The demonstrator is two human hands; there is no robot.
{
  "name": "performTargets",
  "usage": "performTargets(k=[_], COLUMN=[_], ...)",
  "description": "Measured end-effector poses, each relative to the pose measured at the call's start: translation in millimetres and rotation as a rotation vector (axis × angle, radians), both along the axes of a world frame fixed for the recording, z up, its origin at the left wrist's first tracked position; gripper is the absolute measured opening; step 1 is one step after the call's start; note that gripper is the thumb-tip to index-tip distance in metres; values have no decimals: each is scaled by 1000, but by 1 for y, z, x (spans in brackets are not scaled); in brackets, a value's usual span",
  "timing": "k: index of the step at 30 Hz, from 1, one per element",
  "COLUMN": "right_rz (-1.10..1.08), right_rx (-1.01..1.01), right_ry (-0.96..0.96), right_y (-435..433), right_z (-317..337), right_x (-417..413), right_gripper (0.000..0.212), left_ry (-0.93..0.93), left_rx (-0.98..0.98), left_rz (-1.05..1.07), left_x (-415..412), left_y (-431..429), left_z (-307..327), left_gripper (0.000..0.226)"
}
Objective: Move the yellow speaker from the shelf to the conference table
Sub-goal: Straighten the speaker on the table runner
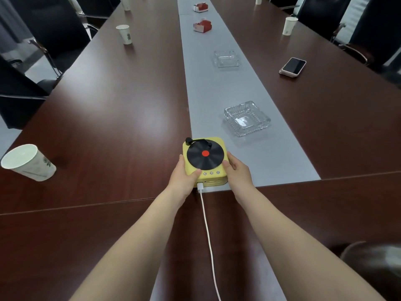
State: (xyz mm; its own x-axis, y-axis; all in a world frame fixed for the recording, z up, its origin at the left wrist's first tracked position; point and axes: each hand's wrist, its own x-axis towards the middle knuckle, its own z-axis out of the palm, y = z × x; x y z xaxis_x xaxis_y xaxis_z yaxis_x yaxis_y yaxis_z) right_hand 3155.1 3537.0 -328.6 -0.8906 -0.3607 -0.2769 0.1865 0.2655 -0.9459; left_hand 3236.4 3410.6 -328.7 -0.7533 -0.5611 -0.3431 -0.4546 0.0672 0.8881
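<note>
Both bare forearms reach in from the near edge and draw closer together toward the far middle, wrists straight. The left hand (184, 173) grips the left side of the yellow speaker (205, 156), its thumb laid over the near top corner and its fingers curled round the side. The right hand (235, 170) holds the right side likewise, thumb resting on the top edge, fingers wrapped downward.

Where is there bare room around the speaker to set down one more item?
Widest: brown wood between the paper cup and the yellow speaker. Also free: wood right of the grey runner, from the phone back toward the right hand. Crowded: the runner beyond the speaker, where the near ashtray sits, and the near edge, crossed by the white cable.
</note>
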Motion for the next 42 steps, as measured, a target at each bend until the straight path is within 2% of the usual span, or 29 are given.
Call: performTargets(k=[7, 20, 42], right_rz=[30, 71, 55], right_rx=[45, 118, 113], right_ry=[38, 83, 117], right_y=[1, 0, -1], right_z=[-1, -2, -2], right_x=[-2, -2, -1], right_gripper=[45, 47, 46], left_ry=[-19, -13, 19], left_rx=[-39, -15, -94], left_rz=[-25, -60, -92], left_x=[1, 0, -3], left_y=[7, 6, -3], left_z=[5, -1, -15], left_gripper=[78, 80, 60])
